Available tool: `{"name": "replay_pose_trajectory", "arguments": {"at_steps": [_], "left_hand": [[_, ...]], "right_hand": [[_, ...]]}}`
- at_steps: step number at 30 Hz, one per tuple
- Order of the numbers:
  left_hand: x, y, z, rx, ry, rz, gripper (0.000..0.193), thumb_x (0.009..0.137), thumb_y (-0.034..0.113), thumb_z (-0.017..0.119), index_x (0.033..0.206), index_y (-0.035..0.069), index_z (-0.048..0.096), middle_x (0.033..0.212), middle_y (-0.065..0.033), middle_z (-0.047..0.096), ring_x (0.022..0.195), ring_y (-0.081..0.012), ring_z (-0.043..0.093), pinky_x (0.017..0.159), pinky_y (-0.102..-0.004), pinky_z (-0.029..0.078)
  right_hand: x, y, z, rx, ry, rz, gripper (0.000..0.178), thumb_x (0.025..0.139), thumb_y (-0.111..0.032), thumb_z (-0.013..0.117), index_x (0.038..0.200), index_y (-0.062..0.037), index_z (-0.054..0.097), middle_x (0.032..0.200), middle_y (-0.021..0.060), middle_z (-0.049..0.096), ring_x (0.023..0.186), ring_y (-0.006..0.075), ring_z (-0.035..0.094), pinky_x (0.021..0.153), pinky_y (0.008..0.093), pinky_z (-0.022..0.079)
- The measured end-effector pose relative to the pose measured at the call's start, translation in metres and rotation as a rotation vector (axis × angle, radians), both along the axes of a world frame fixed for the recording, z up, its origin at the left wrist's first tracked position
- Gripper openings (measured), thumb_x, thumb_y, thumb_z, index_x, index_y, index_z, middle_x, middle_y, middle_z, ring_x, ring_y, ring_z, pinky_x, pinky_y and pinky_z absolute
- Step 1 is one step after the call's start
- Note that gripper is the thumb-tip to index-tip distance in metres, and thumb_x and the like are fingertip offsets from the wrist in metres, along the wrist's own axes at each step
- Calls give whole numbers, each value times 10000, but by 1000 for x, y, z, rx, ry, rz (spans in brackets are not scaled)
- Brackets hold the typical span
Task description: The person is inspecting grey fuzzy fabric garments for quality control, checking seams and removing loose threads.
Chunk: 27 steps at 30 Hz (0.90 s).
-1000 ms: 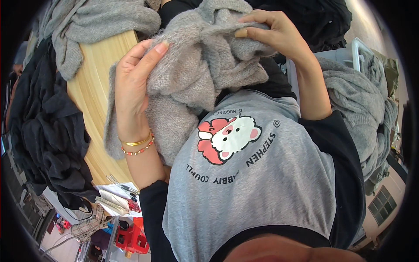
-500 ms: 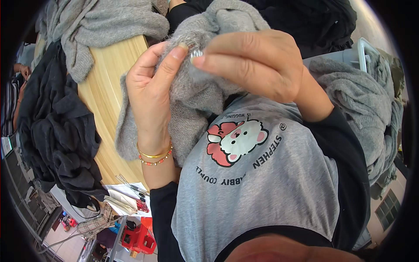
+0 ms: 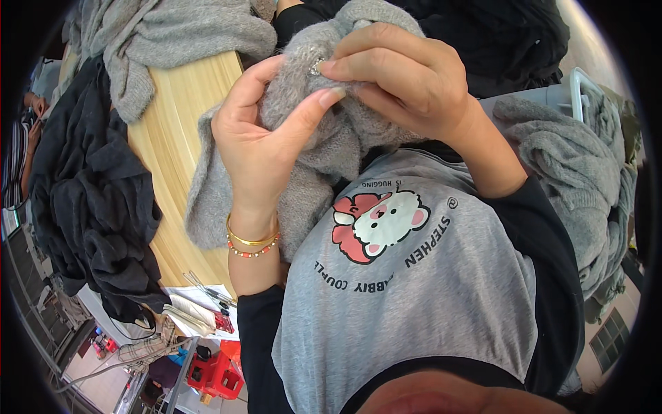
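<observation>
A fuzzy grey knit garment (image 3: 303,159) is bunched up in front of my chest, part of it hanging over the table's edge. My left hand (image 3: 265,134) grips its left side, thumb in front and fingers behind the wool. On the knit sits a small, shiny silver button-like piece (image 3: 316,67). My right hand (image 3: 414,83) has thumb and forefinger closed at that piece, the other fingers curled against the wool. Whether a thread or needle is there is too small to tell.
More grey knitwear (image 3: 193,34) lies on the wooden table (image 3: 179,124); a dark garment (image 3: 89,193) drapes over its left side. Papers (image 3: 193,314) and thin metal tools (image 3: 210,293) lie nearer. At right, grey knits (image 3: 572,159) spill from a pale bin (image 3: 576,86). Another person's hands (image 3: 38,107) show far left.
My right hand has shifted slightly up, to the silver piece's upper right. My left thumb has slid right, below the piece, and the knit has turned a little.
</observation>
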State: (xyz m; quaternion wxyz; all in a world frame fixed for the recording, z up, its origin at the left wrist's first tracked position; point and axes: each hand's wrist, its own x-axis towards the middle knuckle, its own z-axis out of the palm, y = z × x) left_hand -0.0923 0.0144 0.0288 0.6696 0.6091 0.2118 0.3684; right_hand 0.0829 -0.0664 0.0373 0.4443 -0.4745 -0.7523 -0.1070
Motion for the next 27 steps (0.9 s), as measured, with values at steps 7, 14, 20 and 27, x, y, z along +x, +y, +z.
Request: {"name": "replay_pose_trajectory", "arguments": {"at_steps": [7, 14, 20, 27], "left_hand": [[0, 7, -13, 435, 116, 198, 235, 759, 22, 756, 970, -17, 658, 861, -43, 669, 754, -77, 585, 683, -209, 472], [1, 9, -18, 374, 91, 193, 187, 757, -6, 723, 936, -2, 669, 856, -36, 669, 754, -67, 581, 684, -205, 467], [-1, 18, -17, 418, 105, 73, 165, 744, -40, 691, 900, 11, 680, 847, -18, 670, 747, -58, 586, 675, -187, 457], [0, 18, -20, 482, 114, 113, 158, 729, -50, 670, 873, 16, 679, 827, -34, 675, 735, -80, 611, 643, -218, 466]], "right_hand": [[11, 14, 5, -154, 25, 55, 270, 664, 0, 701, 932, -34, 692, 853, 77, 655, 681, 175, 628, 580, 248, 494], [24, 22, 13, -102, 28, 223, 288, 709, -29, 675, 995, -58, 646, 999, 71, 628, 752, 186, 617, 600, 263, 490], [25, 28, 8, -433, 334, 459, 206, 720, -14, 677, 925, -22, 667, 783, 10, 648, 655, 39, 551, 584, 196, 433], [30, 27, -10, -659, 591, 520, 117, 751, 27, 674, 863, 3, 649, 786, -22, 644, 674, 17, 542, 590, 174, 421]]}}
